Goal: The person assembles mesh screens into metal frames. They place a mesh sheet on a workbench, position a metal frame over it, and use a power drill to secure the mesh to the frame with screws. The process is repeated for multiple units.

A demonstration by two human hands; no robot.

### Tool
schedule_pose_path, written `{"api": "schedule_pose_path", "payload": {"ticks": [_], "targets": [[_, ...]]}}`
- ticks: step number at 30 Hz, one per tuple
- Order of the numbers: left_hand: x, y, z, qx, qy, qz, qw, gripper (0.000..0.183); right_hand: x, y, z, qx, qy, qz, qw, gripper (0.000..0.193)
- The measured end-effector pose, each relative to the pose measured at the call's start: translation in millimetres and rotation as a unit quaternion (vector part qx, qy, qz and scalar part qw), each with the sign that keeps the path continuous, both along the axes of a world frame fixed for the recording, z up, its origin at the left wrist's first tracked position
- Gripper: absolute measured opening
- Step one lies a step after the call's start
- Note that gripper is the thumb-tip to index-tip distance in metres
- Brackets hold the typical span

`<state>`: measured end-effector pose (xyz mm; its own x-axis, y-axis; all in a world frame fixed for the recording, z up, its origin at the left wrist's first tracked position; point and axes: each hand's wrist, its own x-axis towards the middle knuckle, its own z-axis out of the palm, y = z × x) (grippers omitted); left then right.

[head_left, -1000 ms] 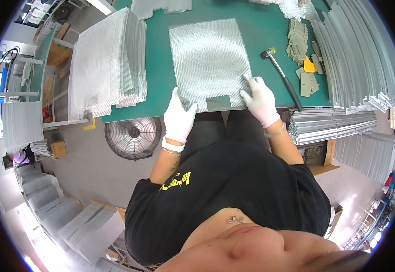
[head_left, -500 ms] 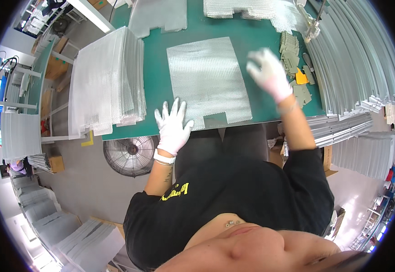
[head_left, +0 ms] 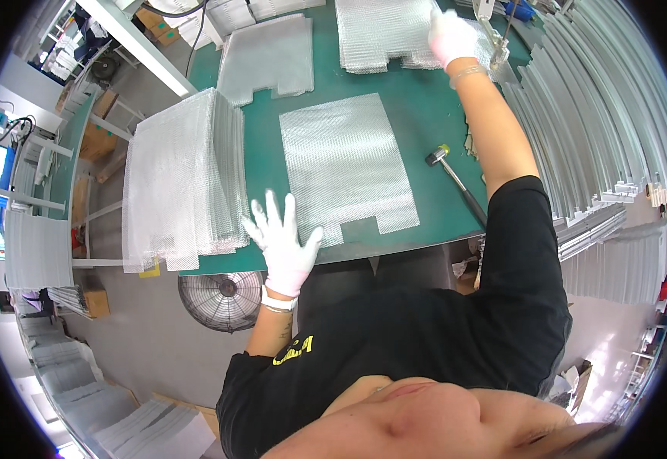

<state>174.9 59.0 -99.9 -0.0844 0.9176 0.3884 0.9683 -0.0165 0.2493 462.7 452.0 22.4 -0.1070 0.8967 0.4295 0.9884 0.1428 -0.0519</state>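
Observation:
A rectangular silver mesh sheet [head_left: 348,164] with a notch in its near edge lies flat on the green tabletop [head_left: 264,122]. My left hand [head_left: 286,256], in a white glove, is open with fingers spread beside the sheet's near left corner. Far out to the right, my gloved right hand [head_left: 453,38] is at the right part of a far stack of mesh sheets [head_left: 387,34]. Its fingers are too unclear to show whether they grip a sheet. A hammer [head_left: 459,183] with a dark handle lies right of the single sheet, partly beside my right forearm.
A tall stack of mesh sheets [head_left: 180,183] stands at the left table edge, with another mesh stack [head_left: 266,57] behind it. Long metal strips [head_left: 601,99] are piled along the right. A metal fixture [head_left: 495,46] stands near my right hand. A floor fan [head_left: 226,302] is below the table.
My right hand has moved away from me to the far mesh stack, uncovering the hammer. My left hand has lifted or shifted slightly off the sheet's corner. The whole view has tilted a little.

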Motion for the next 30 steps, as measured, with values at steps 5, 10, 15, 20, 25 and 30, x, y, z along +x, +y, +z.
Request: {"api": "schedule_pose_path", "payload": {"ticks": [5,10,15,20,25,30], "targets": [[-3.4,-8.4,5.8,0.104,-0.053,-0.038,0.992,0.087,35.0,42.3,-20.3,0.004,0.576,0.311,0.756,0.066],[-1.3,2.9,4.4,0.106,-0.185,-0.079,0.974,0.079,47.8,59.5,-43.4,-0.023,0.662,0.301,0.686,0.064],[29.5,142.3,33.5,0.049,-0.568,-0.124,0.812,0.063,91.3,100.3,-116.5,-0.033,0.662,0.206,0.720,0.065],[21.0,320.1,35.2,0.118,-0.274,-0.074,0.952,0.077,50.9,82.7,-116.6,-0.023,0.357,0.046,0.933,0.063],[58.9,399.0,41.9,-0.121,-0.275,-0.079,0.951,0.088,68.6,79.5,-96.5,-0.042,0.275,0.003,0.960,0.064],[84.8,392.4,52.2,-0.153,-0.276,0.049,0.948,0.082,23.1,14.3,-54.9,-0.128,0.171,-0.007,0.977,0.047]]}}
